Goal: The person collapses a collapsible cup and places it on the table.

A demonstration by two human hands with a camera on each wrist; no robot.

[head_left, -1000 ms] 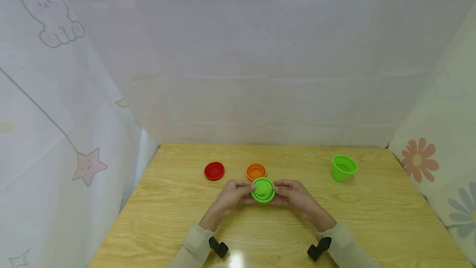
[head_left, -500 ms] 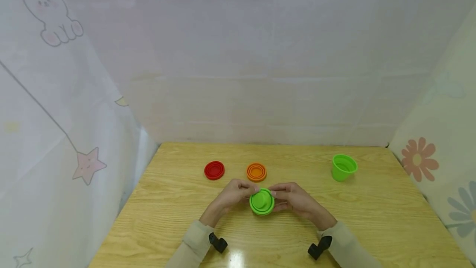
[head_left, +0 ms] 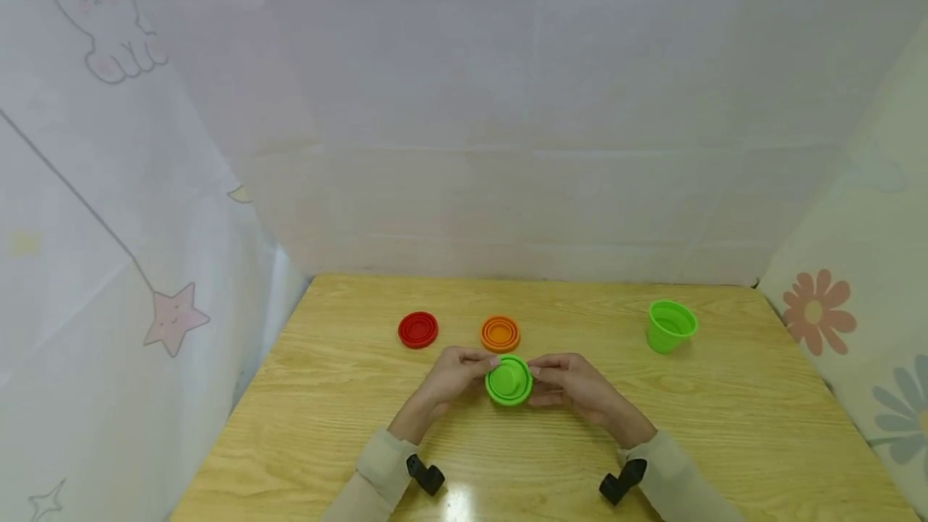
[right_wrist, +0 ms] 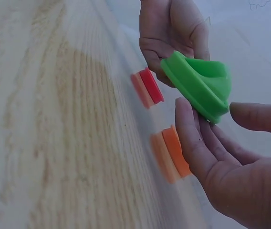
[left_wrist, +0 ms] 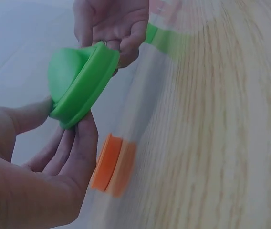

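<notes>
Between my two hands, above the table, is a green collapsible cup (head_left: 507,381), mostly folded flat with its middle bulging out. My left hand (head_left: 448,383) pinches its left edge, thumb on the upper face and fingers beneath. At the opposite edge my right hand (head_left: 580,390) holds it the same way. From the left wrist view, the green cup (left_wrist: 78,86) looks tilted, its bulge towards the upper left. The right wrist view shows the thumb of my right hand (right_wrist: 240,176) at the cup's rim, with several fingers below.
An orange collapsed cup (head_left: 500,333) lies flat just beyond my hands. To its left is a red collapsed cup (head_left: 418,330). Farther right stands an expanded green cup (head_left: 670,327). The wooden table (head_left: 326,393) ends at hanging printed cloth (head_left: 536,184).
The green cup in my hands has moved slightly towards me, then back up a little. Its bulge and tilt look slightly different. The cups on the table have stayed put.
</notes>
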